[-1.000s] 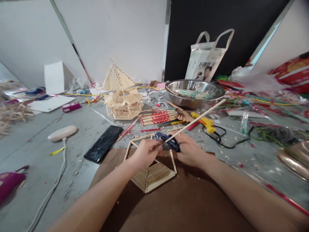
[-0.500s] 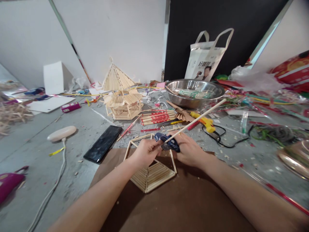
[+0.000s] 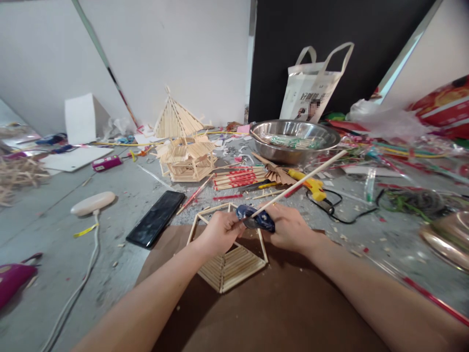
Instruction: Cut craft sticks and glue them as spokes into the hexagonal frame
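Note:
My left hand (image 3: 222, 230) pinches the lower end of a long pale wooden stick (image 3: 304, 181), which slants up to the right. Closed round a dark blue hand tool with a grey metal part, which looks like cutters (image 3: 262, 220), is my right hand (image 3: 287, 225). The stick passes across the tool's head; whether the jaws touch it I cannot tell. Below both hands lies a many-sided stick frame (image 3: 242, 274), its near sections filled with rows of sticks and its far sections open. My left hand hides part of its left side.
Brown paper (image 3: 278, 313) lies beneath the frame. Around it are a black phone (image 3: 156, 218), a stick-built pavilion (image 3: 188, 159), a pointed stick roof (image 3: 176, 117), red-wrapped stick bundles (image 3: 240, 178), a yellow glue gun (image 3: 309, 185) with its cable, and a metal bowl (image 3: 293, 155).
The blue tool has turned slightly around the stick's lower end, and the stick's far tip has shifted a little to the right. Both hands keep their grip.

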`<state>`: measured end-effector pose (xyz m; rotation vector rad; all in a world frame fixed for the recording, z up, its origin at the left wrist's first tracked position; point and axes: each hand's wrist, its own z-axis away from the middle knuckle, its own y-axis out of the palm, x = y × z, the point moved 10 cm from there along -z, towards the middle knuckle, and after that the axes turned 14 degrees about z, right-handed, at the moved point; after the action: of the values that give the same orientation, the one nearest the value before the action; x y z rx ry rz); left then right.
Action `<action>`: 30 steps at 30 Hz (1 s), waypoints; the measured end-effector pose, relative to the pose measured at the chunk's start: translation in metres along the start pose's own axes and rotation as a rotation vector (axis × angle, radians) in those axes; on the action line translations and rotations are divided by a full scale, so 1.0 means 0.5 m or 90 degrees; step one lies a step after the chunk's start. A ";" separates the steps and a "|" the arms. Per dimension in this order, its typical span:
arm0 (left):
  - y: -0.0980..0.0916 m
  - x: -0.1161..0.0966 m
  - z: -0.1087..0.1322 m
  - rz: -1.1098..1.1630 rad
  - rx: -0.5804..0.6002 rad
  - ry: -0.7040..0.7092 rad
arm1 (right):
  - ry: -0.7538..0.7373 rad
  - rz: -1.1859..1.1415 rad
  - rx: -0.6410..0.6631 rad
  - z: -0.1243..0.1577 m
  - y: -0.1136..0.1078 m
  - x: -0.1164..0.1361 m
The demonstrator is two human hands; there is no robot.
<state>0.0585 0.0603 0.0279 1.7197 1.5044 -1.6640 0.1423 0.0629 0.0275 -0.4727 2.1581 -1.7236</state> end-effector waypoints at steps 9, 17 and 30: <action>-0.003 0.008 0.000 -0.003 -0.027 -0.013 | 0.046 0.068 0.058 -0.001 0.007 -0.007; -0.006 0.011 0.000 0.011 -0.047 -0.022 | 0.048 0.065 0.083 -0.003 0.010 -0.007; -0.030 -0.030 0.018 -0.102 -0.141 0.044 | 0.042 -0.075 -0.069 -0.003 -0.023 0.009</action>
<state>0.0450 0.0523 0.0448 1.5902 1.8248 -1.4577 0.1383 0.0599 0.0388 -0.5905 2.3214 -1.7114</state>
